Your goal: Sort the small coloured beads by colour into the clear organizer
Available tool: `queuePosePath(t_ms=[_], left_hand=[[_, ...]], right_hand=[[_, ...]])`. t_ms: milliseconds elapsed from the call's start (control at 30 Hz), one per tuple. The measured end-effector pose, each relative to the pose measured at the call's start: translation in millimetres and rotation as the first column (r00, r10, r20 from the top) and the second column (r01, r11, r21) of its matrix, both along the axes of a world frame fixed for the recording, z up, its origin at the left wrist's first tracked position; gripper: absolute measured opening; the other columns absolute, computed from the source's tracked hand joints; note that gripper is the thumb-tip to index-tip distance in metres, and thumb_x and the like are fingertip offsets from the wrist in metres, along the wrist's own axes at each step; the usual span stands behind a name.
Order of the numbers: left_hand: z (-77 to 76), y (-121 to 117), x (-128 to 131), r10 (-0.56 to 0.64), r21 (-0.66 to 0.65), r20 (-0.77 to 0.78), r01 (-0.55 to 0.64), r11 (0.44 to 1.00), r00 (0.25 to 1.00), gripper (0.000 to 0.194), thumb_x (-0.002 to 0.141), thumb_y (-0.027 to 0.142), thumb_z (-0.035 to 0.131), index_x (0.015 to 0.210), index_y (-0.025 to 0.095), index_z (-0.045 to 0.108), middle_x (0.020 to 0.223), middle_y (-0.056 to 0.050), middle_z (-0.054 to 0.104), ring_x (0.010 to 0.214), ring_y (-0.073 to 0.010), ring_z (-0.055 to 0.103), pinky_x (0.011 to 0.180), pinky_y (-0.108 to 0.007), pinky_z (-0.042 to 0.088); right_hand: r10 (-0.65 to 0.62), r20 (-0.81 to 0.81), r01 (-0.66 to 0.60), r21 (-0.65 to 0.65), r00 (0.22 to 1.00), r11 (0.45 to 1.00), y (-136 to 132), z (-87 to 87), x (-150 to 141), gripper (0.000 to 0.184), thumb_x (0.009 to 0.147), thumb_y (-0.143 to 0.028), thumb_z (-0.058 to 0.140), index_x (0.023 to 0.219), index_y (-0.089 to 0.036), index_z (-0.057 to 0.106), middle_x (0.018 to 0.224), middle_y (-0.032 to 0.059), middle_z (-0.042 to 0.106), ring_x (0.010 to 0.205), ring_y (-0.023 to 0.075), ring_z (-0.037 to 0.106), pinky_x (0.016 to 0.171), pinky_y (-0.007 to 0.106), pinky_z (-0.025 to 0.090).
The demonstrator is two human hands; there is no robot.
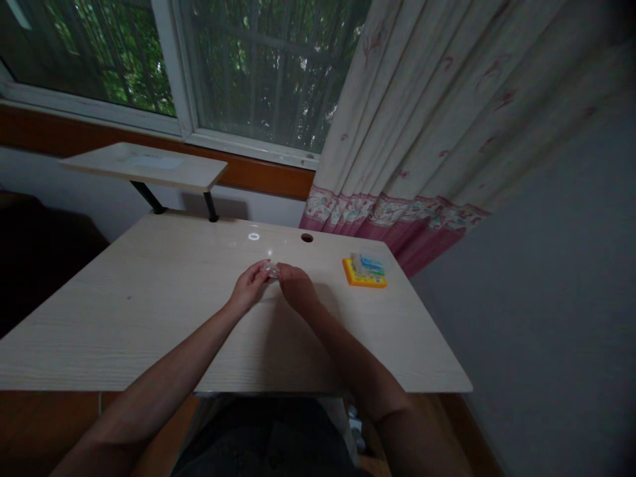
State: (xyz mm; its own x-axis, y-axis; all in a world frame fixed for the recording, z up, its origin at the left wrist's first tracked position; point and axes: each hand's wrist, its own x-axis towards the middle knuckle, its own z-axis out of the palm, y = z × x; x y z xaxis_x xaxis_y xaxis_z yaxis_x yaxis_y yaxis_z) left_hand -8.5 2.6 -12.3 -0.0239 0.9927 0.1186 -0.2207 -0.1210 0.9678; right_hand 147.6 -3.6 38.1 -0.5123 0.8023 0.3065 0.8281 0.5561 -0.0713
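Forearms (pixel 169 377) reach over the tabletop (pixel 173 285), left grip (pixel 248 284) and right grip (pixel 297 287) pinching a clear piece (pixel 271 269), seemingly to steady it.

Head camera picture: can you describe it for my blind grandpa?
A left hand and right hand hold a small clear item over a pale desk, before a window. A yellow-orange item under clear packaging lies to the right.

The table (pixel 173 285) looks like smooth wood-grain board with a faint gloss, and the small piece (pixel 271 269) near its middle like shiny, clear plastic. From that piece, three o'clock has see-through plastic packets (pixel 368 264), twelve o'clock smooth window glass (pixel 271 79), two o'clock matt curtain cloth (pixel 397 149).
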Motion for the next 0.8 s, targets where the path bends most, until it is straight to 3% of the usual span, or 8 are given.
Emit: queuePosePath(t_ms=[200, 333, 433, 533, 633, 700, 800], left_hand=[[9.3, 9.6, -12.8, 0.006, -0.005, 0.03, -0.005, 1.0, 1.0, 0.066, 0.072, 0.062, 0.074, 0.116, 0.013, 0.066, 0.111, -0.012, 0.07, 0.1, -0.0257, 0.066, 0.095, -0.043, 0.053], [18.7, 14.6, -51.9, -0.087, -0.019, -0.039, 0.087, 0.996, 0.995, 0.067, 0.072, 0.06, 0.075, 0.119, 0.013, 0.065, 0.118, -0.014, 0.069, 0.105, -0.0279, 0.065, 0.093, -0.042, 0.053], [20.3, 18.0, -86.6, -0.087, -0.049, -0.062, 0.084, 0.995, 0.994, 0.067, 0.071, 0.057, 0.077, 0.121, 0.015, 0.065, 0.122, -0.014, 0.068, 0.106, -0.0281, 0.066, 0.094, -0.041, 0.053], [16.1, 24.2, -114.1, -0.007, -0.048, -0.12, 0.002, 0.999, 0.993, 0.069, 0.07, 0.056, 0.077, 0.124, 0.016, 0.064, 0.121, -0.014, 0.068, 0.106, -0.0279, 0.066, 0.094, -0.039, 0.053], [7.9, 32.2, -132.6, 0.1, -0.026, -0.129, -0.104, 0.994, 0.987, 0.075, 0.07, 0.055, 0.075, 0.131, 0.014, 0.059, 0.122, -0.016, 0.067, 0.107, -0.0281, 0.065, 0.094, -0.042, 0.052], [1.1, 36.6, -141.8, 0.137, -0.015, -0.104, -0.139, 0.99, 0.985, 0.077, 0.072, 0.054, 0.074, 0.134, 0.012, 0.056, 0.124, -0.017, 0.066, 0.106, -0.0277, 0.066, 0.096, -0.044, 0.051], [-9.0, 39.4, -152.9, 0.144, -0.01, -0.058, -0.145, 0.989, 0.988, 0.076, 0.072, 0.05, 0.075, 0.134, 0.01, 0.055, 0.126, -0.019, 0.065, 0.107, -0.0275, 0.066, 0.099, -0.046, 0.048]], right_hand=[[-0.04, -0.08, 0.04, 0.009, 0.996, 0.999, 15.9, 6.3, -17.8, 0.031, 0.102, -0.023, 0.031, 0.108, -0.016, 0.06, 0.1, 0.0143, 0.068, 0.092, 0.0232, 0.063, 0.085, 0.033, 0.048], [-0.104, -0.227, 0.079, -0.115, 0.968, 0.99, 35.6, 15.3, -40.0, 0.033, 0.104, -0.033, 0.032, 0.106, -0.02, 0.061, 0.096, 0.0109, 0.07, 0.088, 0.0226, 0.065, 0.08, 0.032, 0.049], [-0.055, -0.276, 0.023, -0.118, 0.96, 0.993, 47.2, 15.4, -62.1, 0.035, 0.104, -0.037, 0.032, 0.104, -0.021, 0.063, 0.096, 0.0095, 0.071, 0.089, 0.0243, 0.066, 0.082, 0.035, 0.048], [0.0, -0.381, -0.052, -0.126, 0.924, 0.991, 56.5, 4.6, -86.0, 0.036, 0.104, -0.037, 0.032, 0.105, -0.021, 0.064, 0.099, 0.0101, 0.072, 0.094, 0.0248, 0.066, 0.088, 0.037, 0.048], [-0.018, -0.497, -0.074, -0.165, 0.868, 0.983, 64.2, -13.3, -106.5, 0.036, 0.103, -0.031, 0.033, 0.125, -0.021, 0.059, 0.111, 0.011, 0.071, 0.103, 0.0227, 0.066, 0.093, 0.036, 0.049], [-0.021, -0.531, -0.087, -0.177, 0.847, 0.98, 67.9, -25.2, -115.6, 0.039, 0.102, -0.028, 0.036, 0.136, -0.02, 0.052, 0.12, 0.0122, 0.068, 0.109, 0.0223, 0.064, 0.097, 0.036, 0.049], [0.005, -0.576, -0.147, -0.2, 0.818, 0.969, 70.6, -38.9, -122.0, 0.041, 0.099, -0.025, 0.039, 0.138, -0.018, 0.05, 0.127, 0.0136, 0.065, 0.115, 0.0222, 0.062, 0.102, 0.038, 0.047]])
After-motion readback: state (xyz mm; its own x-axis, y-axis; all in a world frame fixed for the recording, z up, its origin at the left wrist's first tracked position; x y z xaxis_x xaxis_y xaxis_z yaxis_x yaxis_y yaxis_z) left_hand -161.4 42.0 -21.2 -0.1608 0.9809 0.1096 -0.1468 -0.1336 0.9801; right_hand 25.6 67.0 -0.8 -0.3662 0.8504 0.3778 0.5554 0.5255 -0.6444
